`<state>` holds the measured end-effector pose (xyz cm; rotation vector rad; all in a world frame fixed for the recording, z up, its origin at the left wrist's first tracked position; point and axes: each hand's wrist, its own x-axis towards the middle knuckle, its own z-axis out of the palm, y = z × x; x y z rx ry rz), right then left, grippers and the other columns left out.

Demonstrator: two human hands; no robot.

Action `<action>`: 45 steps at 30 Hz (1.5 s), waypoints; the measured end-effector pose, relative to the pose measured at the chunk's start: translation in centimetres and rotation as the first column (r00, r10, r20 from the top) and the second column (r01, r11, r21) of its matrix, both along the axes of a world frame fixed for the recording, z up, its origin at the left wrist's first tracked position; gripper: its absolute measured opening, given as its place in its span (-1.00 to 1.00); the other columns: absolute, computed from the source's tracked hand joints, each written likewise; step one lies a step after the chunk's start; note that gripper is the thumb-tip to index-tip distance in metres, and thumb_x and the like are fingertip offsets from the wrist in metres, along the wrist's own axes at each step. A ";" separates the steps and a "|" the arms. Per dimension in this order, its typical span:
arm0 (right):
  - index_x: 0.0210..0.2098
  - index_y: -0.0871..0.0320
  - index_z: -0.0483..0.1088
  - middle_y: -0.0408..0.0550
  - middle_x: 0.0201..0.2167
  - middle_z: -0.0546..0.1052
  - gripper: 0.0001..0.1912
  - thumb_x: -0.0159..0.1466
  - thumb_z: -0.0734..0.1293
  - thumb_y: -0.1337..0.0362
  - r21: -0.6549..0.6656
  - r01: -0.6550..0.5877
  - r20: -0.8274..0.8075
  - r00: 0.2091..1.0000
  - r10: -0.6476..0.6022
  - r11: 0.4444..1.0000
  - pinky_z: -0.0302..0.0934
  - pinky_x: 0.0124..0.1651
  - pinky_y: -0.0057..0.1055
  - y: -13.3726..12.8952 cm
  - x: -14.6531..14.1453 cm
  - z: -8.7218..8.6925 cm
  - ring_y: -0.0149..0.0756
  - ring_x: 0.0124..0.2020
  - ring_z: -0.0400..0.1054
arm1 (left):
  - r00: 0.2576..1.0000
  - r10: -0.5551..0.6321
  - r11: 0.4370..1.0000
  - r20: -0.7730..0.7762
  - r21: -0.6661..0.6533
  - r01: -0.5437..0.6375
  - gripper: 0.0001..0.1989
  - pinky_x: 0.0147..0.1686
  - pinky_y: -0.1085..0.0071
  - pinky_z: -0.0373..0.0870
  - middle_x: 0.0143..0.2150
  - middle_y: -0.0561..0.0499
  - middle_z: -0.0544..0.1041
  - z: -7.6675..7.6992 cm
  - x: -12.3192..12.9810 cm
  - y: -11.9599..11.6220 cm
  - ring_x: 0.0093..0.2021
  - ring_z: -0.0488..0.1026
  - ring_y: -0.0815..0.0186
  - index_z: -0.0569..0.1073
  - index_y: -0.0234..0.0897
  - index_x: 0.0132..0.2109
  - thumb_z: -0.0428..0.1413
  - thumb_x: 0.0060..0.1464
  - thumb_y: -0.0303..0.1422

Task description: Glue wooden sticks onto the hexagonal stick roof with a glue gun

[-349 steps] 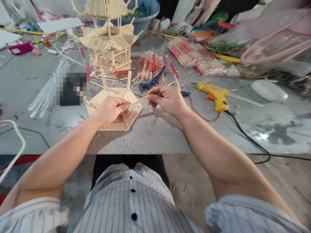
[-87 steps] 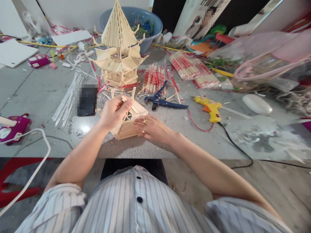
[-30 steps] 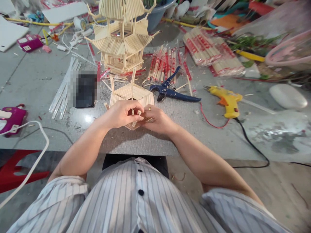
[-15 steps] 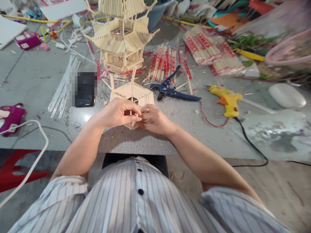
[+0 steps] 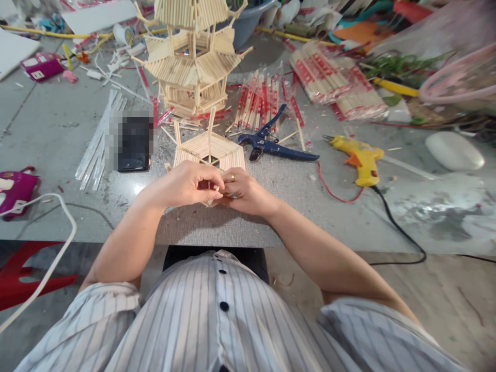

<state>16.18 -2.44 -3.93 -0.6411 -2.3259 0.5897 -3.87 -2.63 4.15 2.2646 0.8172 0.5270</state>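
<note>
A six-sided roof piece of pale wooden sticks [image 5: 201,143] lies at the table's front edge, two stick posts rising from its far side. My left hand [image 5: 189,183] is over its near left part, thumb and fingers pinched round a short wooden stick [image 5: 216,188]. Against it, my right hand [image 5: 248,192], with a ring, is closed at the near right part of the piece; what its fingertips grip is hidden. Just behind stands a tiered pagoda of the same sticks [image 5: 196,67].
Right of the roof piece lie a blue cutter [image 5: 279,147] and a yellow glue gun [image 5: 358,157] with a black cord. Packed chopsticks [image 5: 258,101] lie behind the cutter. To the left are a phone [image 5: 134,142] and clear glue sticks [image 5: 95,144].
Both hands stay together over the roof piece, with only slight finger movement. The whole view has shifted a little; nothing has been let go.
</note>
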 end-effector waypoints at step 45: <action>-0.32 0.12 0.47 -0.06 -0.29 0.56 -0.92 0.26 0.31 0.33 0.006 -0.050 -0.102 0.994 0.050 0.999 0.25 -0.01 -0.23 0.0 -0.3 -0.1 -0.29 -0.17 0.42 | 0.999 0.001 0.994 -0.048 -0.111 -0.006 -0.86 -0.35 0.56 0.28 -0.33 0.05 0.58 0.6 -0.3 0.3 -0.38 0.44 0.47 0.57 -0.27 -0.26 0.12 0.03 -0.45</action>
